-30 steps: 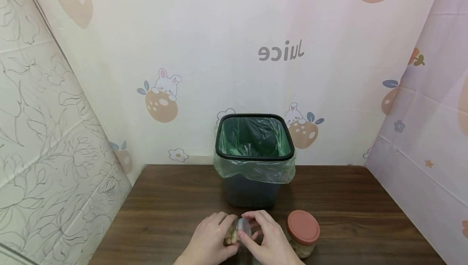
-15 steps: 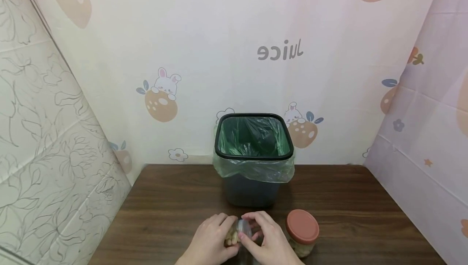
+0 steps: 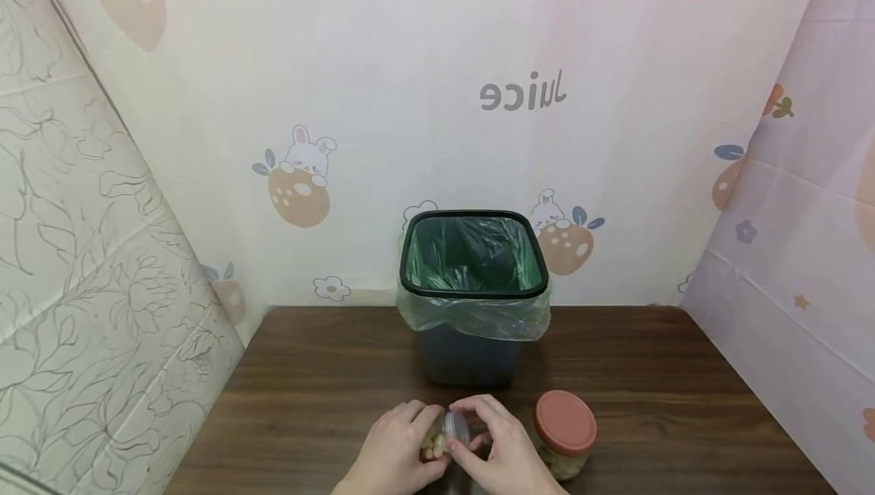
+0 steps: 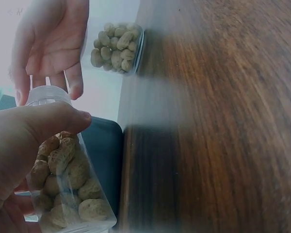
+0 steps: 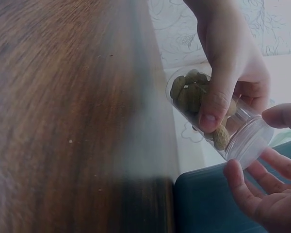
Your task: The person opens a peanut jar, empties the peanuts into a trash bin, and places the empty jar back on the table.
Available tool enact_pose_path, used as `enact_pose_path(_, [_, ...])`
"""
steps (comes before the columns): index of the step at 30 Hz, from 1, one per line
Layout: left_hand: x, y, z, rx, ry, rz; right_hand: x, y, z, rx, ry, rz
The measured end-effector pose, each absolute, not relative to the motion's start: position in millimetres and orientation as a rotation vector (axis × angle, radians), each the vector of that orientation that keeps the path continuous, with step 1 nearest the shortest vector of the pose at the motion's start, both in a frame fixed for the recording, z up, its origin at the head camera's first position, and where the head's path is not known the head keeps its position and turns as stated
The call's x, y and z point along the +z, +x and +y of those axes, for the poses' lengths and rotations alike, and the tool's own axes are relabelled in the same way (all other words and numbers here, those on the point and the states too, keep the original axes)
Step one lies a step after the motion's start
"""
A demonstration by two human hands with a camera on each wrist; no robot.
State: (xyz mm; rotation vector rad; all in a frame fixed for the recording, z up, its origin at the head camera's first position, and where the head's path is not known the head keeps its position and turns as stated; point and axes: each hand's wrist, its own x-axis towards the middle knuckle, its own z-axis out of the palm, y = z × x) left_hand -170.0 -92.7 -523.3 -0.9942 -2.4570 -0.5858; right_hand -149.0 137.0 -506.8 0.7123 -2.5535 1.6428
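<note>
A clear plastic jar of unshelled peanuts [image 4: 68, 189] lies tilted between the hands, low in the middle of the head view. My left hand [image 3: 396, 442] grips its body, with the thumb across the side in the left wrist view. At the other end is a clear screw lid [image 5: 252, 141]. My right hand [image 3: 502, 442] holds that lid by its edge between thumb and fingertips, and its palm side shows in the left wrist view. The lid sits at the jar's mouth. Part of the jar's body is hidden behind the left fingers.
A second jar of peanuts with a red lid [image 3: 566, 423] stands just right of the right hand. Behind the hands is a dark bin [image 3: 472, 354] lined with a green bag, on the brown wooden table [image 3: 328, 358]. Printed curtains hang around the table.
The lid end of the jar has tipped slightly between the right fingers. Both hands keep nearly the same places, and the red-lidded jar and bin stay put.
</note>
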Motion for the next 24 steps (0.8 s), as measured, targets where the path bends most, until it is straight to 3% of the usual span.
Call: enact_pose_path(24, [-535.0, -173.5, -90.8, -0.613, -0.989, -2.505, -522.1, -156.1, 137.0, 1.579, 0.844, -2.435])
